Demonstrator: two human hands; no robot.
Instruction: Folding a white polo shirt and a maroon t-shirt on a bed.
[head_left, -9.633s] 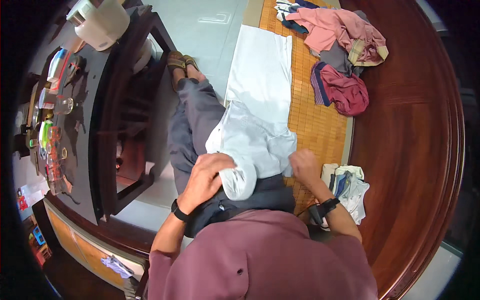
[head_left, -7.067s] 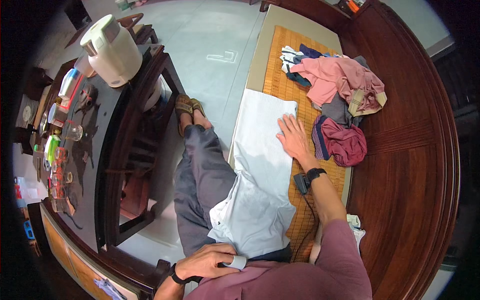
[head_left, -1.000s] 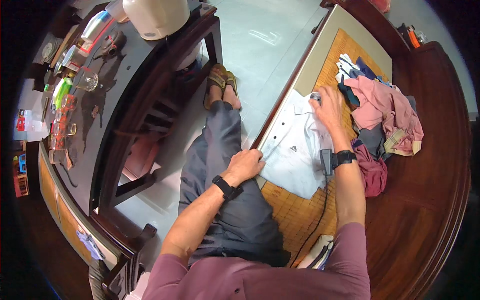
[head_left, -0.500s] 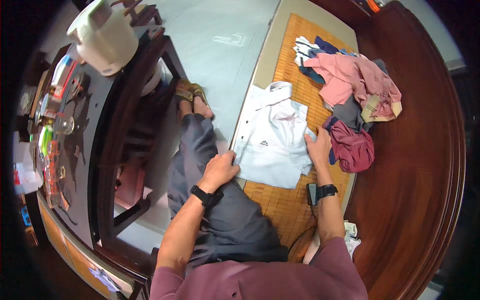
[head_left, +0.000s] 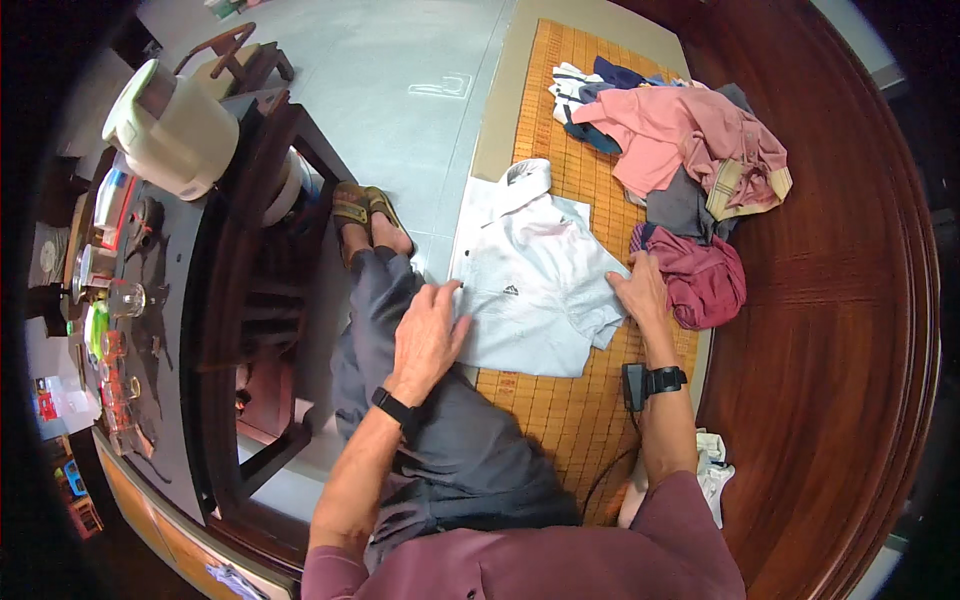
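Observation:
A pale blue-white collared shirt (head_left: 530, 300) with a small dark chest emblem lies on the woven bamboo mat (head_left: 505, 395), its collar at the far end. My left hand (head_left: 428, 330) is at the shirt's near left edge, over my leg, with fingers stretched and apart. On the other side, my right hand (head_left: 645, 295) pinches the sleeve edge between thumb and fingers. Close beyond that hand lies a bunched maroon garment (head_left: 705, 280).
Pink clothing (head_left: 690, 130) and other garments are heaped at the far right, against a dark wooden backrest (head_left: 810, 310). On the left stands a dark table (head_left: 175, 330) with a cream electric pot (head_left: 175, 130) and several glass cups. A white cloth (head_left: 712, 470) lies near my right elbow.
My left hand has loosened from the shirt's left edge and its fingers have spread. The right hand remains at the sleeve, which now spreads farther right. The view has shifted slightly.

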